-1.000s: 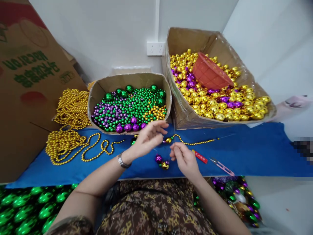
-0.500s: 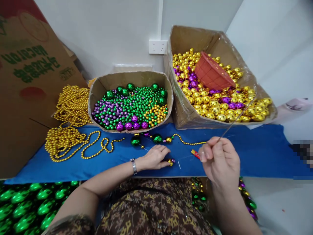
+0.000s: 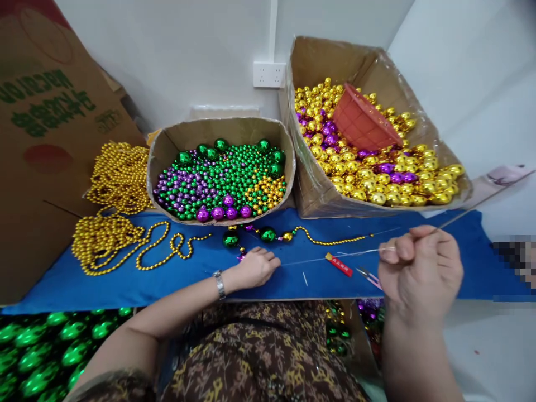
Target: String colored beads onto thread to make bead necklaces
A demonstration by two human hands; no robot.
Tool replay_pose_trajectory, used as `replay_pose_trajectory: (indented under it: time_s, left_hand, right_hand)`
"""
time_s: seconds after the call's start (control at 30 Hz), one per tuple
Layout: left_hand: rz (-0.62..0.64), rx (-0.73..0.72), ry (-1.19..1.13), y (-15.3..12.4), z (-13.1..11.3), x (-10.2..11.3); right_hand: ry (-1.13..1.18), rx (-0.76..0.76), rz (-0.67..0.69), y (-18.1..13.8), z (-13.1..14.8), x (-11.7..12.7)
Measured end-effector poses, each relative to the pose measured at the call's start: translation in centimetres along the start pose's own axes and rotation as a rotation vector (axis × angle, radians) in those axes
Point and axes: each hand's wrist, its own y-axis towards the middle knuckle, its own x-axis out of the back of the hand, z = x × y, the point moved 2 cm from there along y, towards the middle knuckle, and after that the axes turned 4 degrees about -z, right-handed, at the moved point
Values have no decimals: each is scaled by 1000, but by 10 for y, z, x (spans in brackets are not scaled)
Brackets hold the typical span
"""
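Note:
My left hand point(image 3: 254, 267) rests on the blue cloth point(image 3: 419, 268), fingers curled over small beads that it mostly hides; a purple bead point(image 3: 241, 257) peeks out at its left. My right hand point(image 3: 419, 271) is raised at the right, pinching a long thin needle point(image 3: 469, 209) that points up and right. A taut thread point(image 3: 326, 258) runs from those fingers back to my left hand. Just beyond my left hand lies a bead strand point(image 3: 293, 236) with large green balls, a gold ball and a tail of small gold beads.
A cardboard box of green, purple and gold beads point(image 3: 221, 178) and a bigger box of gold balls point(image 3: 368, 167) with an orange basket point(image 3: 362, 123) stand at the back. Gold bead strings point(image 3: 113, 223) lie left. A red lighter point(image 3: 339, 264) and snips point(image 3: 371, 276) lie on the cloth.
My right hand took the needle and pulled it far right and up, drawing the thread taut. My left hand dropped to the cloth, covering the purple and gold beads.

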Motion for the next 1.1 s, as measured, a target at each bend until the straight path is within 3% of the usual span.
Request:
replay_pose_trajectory:
  time_s: [0.2,0.3,0.4,0.5,0.67,0.73,0.83,0.97,1.1]
  left_hand:
    - [56,219,184,-36,42,10]
    - [71,344,214,-47,58,13]
    - [119,369,212,-50,63,19]
    - [99,297,141,-45,56,29]
    - [-209,172,-123,-20,30,43]
    - [-274,129,-183,-10,20,46]
    - [-229,57,-204,-1,5,46]
    - [-36,-19,-150,-3,-7,36]
    - [31,33,-85,-20,-2,23]
  right_hand:
    - [-82,-26,-114,0,-18,10]
    - [-116,-81,-46,-10,-28,1]
    - [-127,-135,45,-20,-40,-8]
    - [-158,-166,106,-29,-52,-13]
    - [-228,-159,193,-40,-64,-14]
    - [-260,-161,224,-44,-66,-14]
    - [-322,-173,285,-51,-68,-15]
    - [-390,-189,374,-62,-70,-15]
    - [-404,-172,334,-60,-70,-5]
